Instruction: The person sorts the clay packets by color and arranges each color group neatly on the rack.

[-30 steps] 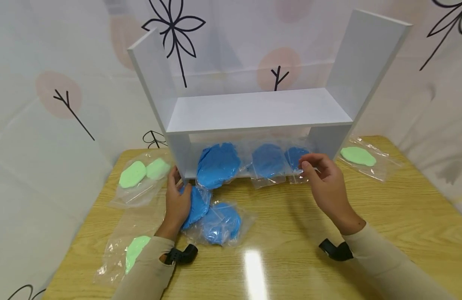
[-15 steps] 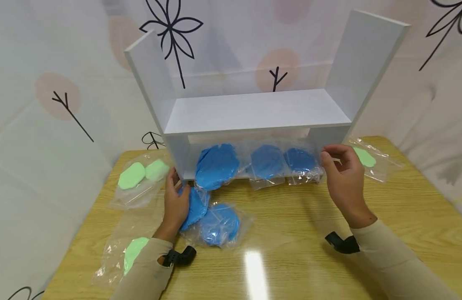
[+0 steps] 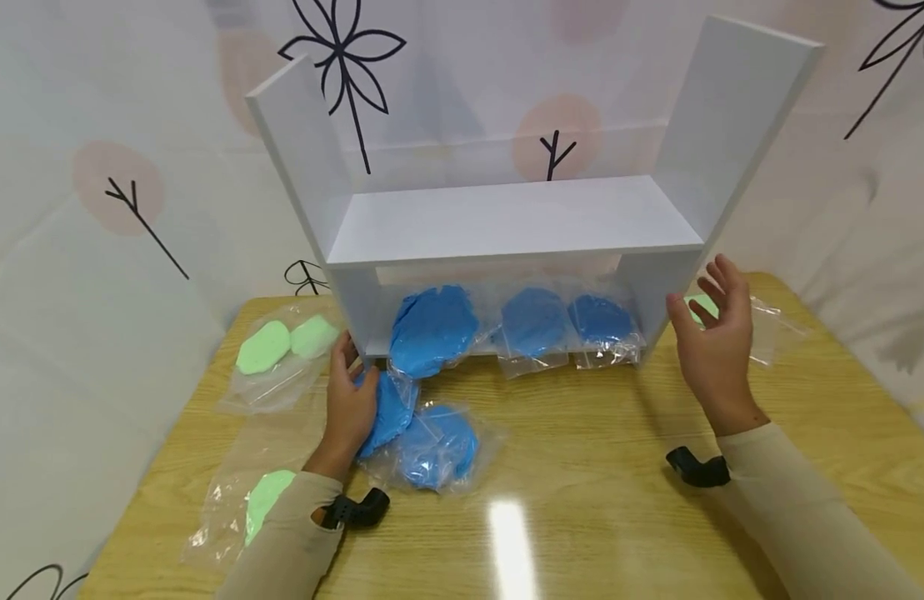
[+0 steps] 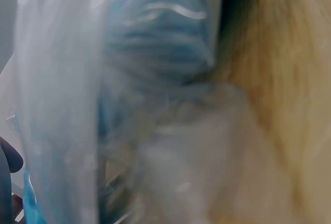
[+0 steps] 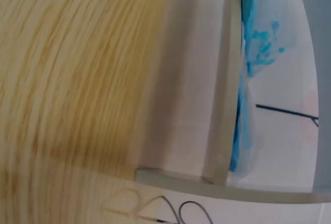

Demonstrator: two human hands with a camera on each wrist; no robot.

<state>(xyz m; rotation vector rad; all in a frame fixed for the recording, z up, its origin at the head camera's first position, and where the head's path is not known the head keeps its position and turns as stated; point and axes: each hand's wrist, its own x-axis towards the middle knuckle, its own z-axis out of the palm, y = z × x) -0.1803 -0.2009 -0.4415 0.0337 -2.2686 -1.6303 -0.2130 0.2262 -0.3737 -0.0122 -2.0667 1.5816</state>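
The left hand (image 3: pixel 351 410) holds a blue packet (image 3: pixel 392 410) beside the plain shelf (image 3: pixel 514 218).

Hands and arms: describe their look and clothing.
The left hand and right hand are gloveless. The left sleeve and right sleeve are long, plain and beige; the left has a small opening. A bent black fitting sits by each wrist.

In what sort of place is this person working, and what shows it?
Probably an indoor tabletop work spot, perhaps set up for recording: a wooden table, a white shelf unit with bagged blue pieces at its lower level, and a pale backdrop printed with plant drawings.
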